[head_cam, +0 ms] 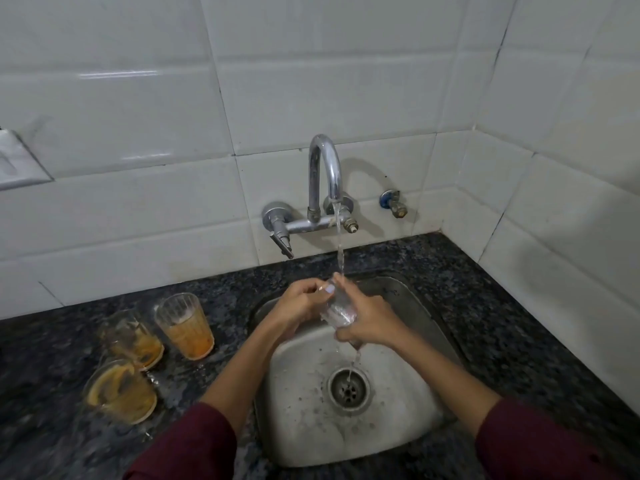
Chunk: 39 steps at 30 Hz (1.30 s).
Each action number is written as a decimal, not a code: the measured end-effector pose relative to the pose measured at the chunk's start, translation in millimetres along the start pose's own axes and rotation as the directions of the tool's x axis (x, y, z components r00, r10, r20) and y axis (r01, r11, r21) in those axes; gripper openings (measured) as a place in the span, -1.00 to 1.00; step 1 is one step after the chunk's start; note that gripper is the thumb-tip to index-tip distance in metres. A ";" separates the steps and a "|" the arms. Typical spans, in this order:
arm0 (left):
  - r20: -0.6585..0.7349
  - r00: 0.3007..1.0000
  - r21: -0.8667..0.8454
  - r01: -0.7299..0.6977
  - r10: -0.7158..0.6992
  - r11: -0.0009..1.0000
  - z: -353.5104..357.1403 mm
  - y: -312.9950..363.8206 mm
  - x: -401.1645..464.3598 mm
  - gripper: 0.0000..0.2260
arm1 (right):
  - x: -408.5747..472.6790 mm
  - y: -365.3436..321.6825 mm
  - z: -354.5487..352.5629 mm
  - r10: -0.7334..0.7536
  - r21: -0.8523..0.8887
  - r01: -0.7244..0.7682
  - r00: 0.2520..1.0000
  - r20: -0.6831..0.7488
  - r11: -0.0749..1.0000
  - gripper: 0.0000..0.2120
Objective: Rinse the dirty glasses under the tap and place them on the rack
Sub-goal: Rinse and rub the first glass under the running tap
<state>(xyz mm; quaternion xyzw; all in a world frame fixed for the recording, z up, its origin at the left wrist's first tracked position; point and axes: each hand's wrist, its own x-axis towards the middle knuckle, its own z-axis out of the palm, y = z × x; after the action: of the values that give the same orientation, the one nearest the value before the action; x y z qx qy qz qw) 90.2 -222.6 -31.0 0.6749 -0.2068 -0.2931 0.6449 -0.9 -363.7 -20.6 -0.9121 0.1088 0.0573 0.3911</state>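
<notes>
A clear glass [338, 306] is held tilted over the steel sink [408, 299], under the stream running from the chrome tap [325, 168]. My right hand [372, 322] grips its lower body. My left hand [300, 303] holds the rim end, with fingers curled at its mouth. Water spills from the glass down toward the drain [348, 386]. Three dirty glasses with orange residue stand on the dark counter to the left: one nearest the sink [185, 327], one behind it [133, 339], one at the front [119, 393].
Dark speckled granite counter [502, 323] surrounds the sink. White tiled walls rise behind and to the right. A tap lever [282, 242] and a small blue-capped valve [393, 202] project from the wall. A white ledge [17, 161] sits at far left. No rack is in view.
</notes>
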 end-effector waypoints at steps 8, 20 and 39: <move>-0.113 0.991 -0.088 -0.083 0.073 0.993 2.5 8.1 -2.4 -0.87 | 8.4 13.2 -1.6 -0.106 0.526 0.024 0.986 0.126 0.850 -0.05; -0.090 0.996 -0.047 -0.018 0.014 0.999 9.1 -1.6 3.8 -0.92 | 10.4 8.1 3.5 -0.103 -0.154 0.093 0.993 -0.060 0.984 -0.02; -0.138 0.978 0.433 -0.081 0.155 0.898 9.2 9.9 0.6 -0.11 | 38.1 17.0 61.6 -0.015 0.851 0.014 1.000 -0.007 0.525 -0.47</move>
<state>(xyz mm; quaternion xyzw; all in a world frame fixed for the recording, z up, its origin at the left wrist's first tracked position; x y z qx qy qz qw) 85.5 -230.7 -21.2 0.8076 -0.2508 -0.1429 0.5142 30.6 -336.3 -82.1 -0.6066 0.1150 -0.0057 0.7866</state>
